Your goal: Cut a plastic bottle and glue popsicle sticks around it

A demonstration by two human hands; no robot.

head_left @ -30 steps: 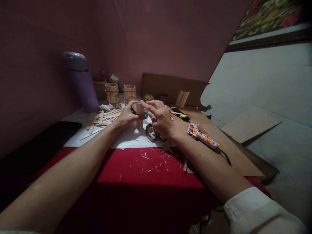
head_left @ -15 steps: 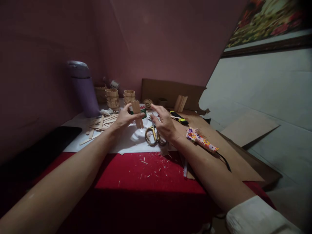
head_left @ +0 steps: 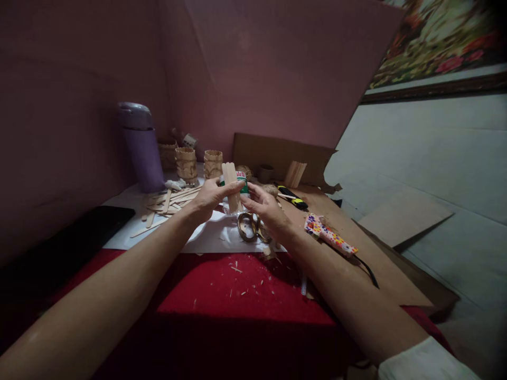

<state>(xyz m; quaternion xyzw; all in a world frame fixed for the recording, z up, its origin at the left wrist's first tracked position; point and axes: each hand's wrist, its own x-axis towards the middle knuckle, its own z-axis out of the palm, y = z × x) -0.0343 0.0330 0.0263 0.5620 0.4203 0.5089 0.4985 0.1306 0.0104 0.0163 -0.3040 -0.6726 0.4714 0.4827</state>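
Note:
My left hand (head_left: pixel 210 199) is closed on a few flat wooden sticks (head_left: pixel 231 184), held upright side by side with the thumb across their front. Behind the sticks is a clear container with a green and white label (head_left: pixel 242 186). At its right side, my right hand (head_left: pixel 266 207) has its fingers curved and spread apart, the fingertips close to the container and sticks; whether they touch is unclear. Scissors with gold handles (head_left: pixel 247 227) lie just below, between the hands.
Loose sticks (head_left: pixel 174 200) lie left, near a purple bottle (head_left: pixel 143 153) and stick-covered cups (head_left: pixel 186 164). To the right are a yellow-black cutter (head_left: pixel 292 197), a floral-patterned glue gun (head_left: pixel 330 236) on cardboard (head_left: pixel 380 274), and a bundle of sticks (head_left: pixel 295 174). Scraps dot the red cloth (head_left: pixel 222 295).
My left hand and the sticks have moved slightly right, closer to my right hand. My right hand has lowered, its fingertips now nearer the sticks. The view has shifted a little.

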